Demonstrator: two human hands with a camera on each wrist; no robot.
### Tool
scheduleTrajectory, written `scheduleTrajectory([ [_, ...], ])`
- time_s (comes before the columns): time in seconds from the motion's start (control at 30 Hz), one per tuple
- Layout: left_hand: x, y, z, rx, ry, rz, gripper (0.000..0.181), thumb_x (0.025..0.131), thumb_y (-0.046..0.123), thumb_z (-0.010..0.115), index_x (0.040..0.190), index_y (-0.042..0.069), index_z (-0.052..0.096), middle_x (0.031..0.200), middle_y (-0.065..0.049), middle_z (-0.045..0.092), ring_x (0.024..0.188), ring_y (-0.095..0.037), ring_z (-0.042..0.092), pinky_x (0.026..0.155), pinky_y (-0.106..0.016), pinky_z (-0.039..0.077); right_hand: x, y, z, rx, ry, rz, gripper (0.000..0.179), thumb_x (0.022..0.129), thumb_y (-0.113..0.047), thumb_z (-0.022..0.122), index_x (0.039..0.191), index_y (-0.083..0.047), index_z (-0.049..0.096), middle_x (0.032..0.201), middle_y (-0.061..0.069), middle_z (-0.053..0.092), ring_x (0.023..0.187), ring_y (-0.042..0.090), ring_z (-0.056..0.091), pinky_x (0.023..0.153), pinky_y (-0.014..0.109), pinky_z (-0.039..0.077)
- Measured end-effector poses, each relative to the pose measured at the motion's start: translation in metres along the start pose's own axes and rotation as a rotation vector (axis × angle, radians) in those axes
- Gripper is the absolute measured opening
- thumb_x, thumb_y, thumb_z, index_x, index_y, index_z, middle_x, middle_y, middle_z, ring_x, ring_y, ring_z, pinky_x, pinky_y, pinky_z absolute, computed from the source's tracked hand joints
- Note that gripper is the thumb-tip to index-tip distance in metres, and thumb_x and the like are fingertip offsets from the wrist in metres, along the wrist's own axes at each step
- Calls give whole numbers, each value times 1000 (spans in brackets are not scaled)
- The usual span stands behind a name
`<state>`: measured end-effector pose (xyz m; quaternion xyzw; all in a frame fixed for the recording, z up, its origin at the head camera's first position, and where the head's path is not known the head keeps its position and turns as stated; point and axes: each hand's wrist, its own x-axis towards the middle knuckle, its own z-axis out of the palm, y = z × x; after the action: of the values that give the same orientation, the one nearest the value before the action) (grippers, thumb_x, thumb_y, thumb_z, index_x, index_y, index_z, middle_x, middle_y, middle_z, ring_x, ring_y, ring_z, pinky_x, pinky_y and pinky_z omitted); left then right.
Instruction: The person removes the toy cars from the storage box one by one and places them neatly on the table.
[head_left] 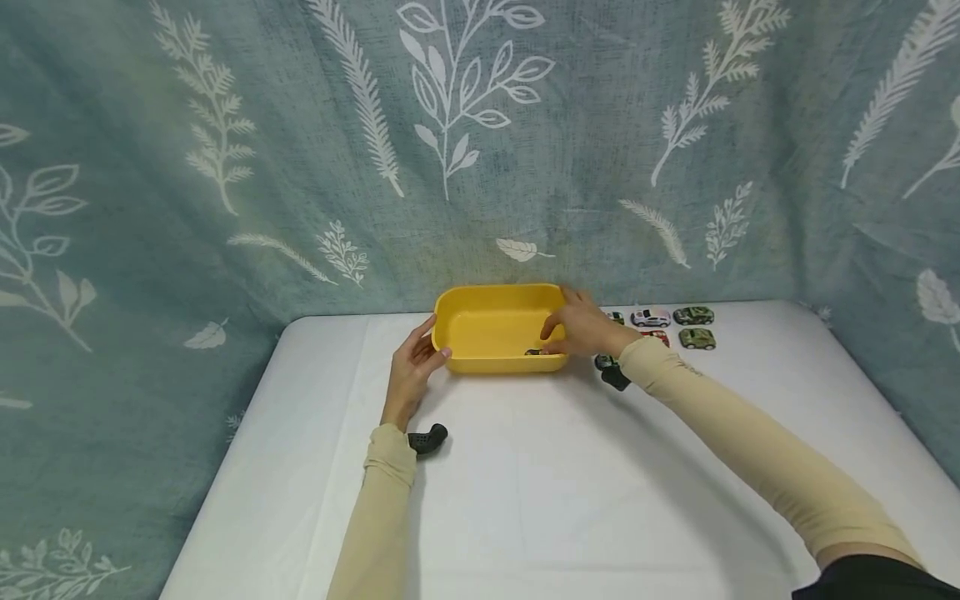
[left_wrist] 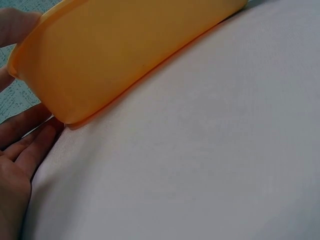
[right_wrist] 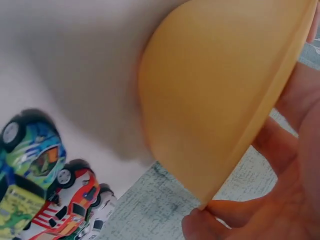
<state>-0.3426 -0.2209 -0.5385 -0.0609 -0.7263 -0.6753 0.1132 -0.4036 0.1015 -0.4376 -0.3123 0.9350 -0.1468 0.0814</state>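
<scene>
A yellow plastic tub (head_left: 498, 365) stands at the back of the white table. My left hand (head_left: 408, 375) grips its left end, thumb on the near rim corner and fingers round the outer wall. In the left wrist view, the fingers (left_wrist: 30, 130) lie along the tub's outside. My right hand (head_left: 585, 325) is over the right end, one finger touching the far rim corner and others reaching inside. Close to its thumb, a small toy car (head_left: 534, 352) lies on the tub floor. A gap shows between thumb and forefinger; part of the hand is hidden.
Right of the tub are several toy cars: a white one (head_left: 650, 318), a camouflage-green one (head_left: 693, 315), another green one (head_left: 697, 338), a red one (right_wrist: 70, 205) and a blue-green one (right_wrist: 35, 150). A patterned curtain (head_left: 480, 233) hangs behind the table.
</scene>
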Motion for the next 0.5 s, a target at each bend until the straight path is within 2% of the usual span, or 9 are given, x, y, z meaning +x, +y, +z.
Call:
scheduleTrajectory([
  [0.07, 1, 0, 0, -3, 0, 4, 66, 96, 12, 79, 157, 17, 54, 150, -20, 61, 137, -36, 60, 121, -51, 45, 2, -2, -1, -17, -5, 13, 23, 93, -26, 83, 111, -11, 84, 154, 33, 52, 158, 59, 10, 126, 77, 14],
  [0.17, 2, 1, -1, -4, -1, 7, 65, 96, 13, 79, 156, 17, 55, 149, -21, 61, 137, -38, 60, 121, -53, 45, 4, -5, -2, -37, -17, 42, 21, 92, -25, 84, 109, -13, 85, 159, 35, 44, 158, 59, 10, 126, 75, 17],
  [0.3, 2, 2, -1, 7, 2, 5, 66, 96, 11, 79, 157, 16, 55, 148, -21, 62, 136, -38, 61, 121, -52, 46, 7, -10, -2, -82, -45, 75, 19, 93, -24, 83, 108, -14, 86, 159, 35, 44, 158, 60, 10, 127, 74, 17],
  [0.4, 0, 2, 0, 10, 8, 0, 66, 95, 10, 78, 157, 16, 55, 147, -21, 62, 136, -38, 61, 121, -52, 46, 8, -15, -3, -123, -75, 92, 15, 94, -22, 82, 106, -16, 86, 156, 32, 51, 157, 61, 10, 126, 75, 19],
  [0.5, -1, 2, 2, 6, 10, -4, 66, 95, 8, 78, 157, 15, 54, 147, -23, 62, 136, -40, 60, 121, -53, 45, 8, -19, -3, -143, -95, 116, 12, 94, -19, 82, 105, -17, 86, 161, 36, 40, 157, 63, 10, 123, 77, 24],
])
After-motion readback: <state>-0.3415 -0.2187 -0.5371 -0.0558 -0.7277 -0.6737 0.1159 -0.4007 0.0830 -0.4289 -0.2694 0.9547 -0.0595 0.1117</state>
